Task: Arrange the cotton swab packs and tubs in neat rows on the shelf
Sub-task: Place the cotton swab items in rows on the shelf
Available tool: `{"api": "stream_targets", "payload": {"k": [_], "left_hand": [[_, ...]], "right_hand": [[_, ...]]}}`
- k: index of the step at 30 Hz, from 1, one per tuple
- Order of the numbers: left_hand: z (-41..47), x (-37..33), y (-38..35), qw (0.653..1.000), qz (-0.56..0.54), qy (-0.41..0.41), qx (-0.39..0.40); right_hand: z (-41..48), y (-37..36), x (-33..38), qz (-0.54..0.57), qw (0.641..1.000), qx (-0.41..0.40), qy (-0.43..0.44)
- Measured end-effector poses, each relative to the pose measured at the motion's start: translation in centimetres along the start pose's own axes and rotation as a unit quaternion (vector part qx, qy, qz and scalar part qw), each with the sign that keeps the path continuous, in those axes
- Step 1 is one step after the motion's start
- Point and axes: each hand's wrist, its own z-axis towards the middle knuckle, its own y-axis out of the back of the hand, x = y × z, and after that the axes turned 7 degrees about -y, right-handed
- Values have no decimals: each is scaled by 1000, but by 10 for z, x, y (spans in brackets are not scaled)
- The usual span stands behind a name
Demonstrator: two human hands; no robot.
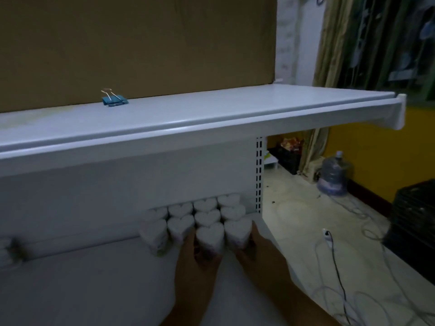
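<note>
While both hands are working at the front of the heart-shaped tubs [207, 217] packed into the right rear corner of the lower shelf [94, 278], the left hand [197, 262] is wrapping its fingers round the front middle tub [210, 237]. The right hand [259, 252] is clasping the front right tub [237, 230], nearest the shelf's end. Both tubs are standing upright straight ahead of the fingers, touching each other and the row behind, heart points facing the person. Each is showing a packed white top of swab tips. I'd judge only a short push backward is needed to square the row. Far left, pale packs [8, 250] are lying blurred.
</note>
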Motion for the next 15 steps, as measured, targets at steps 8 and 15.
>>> {"api": "stream_targets", "payload": {"k": [8, 15], "left_hand": [[-3, -5, 2, 997, 21, 72, 30], [-21, -20, 30, 995, 75, 55, 27]], "right_hand": [[1, -8, -8, -19, 999, -26, -2], [-22, 16, 10, 102, 987, -106, -59]]}}
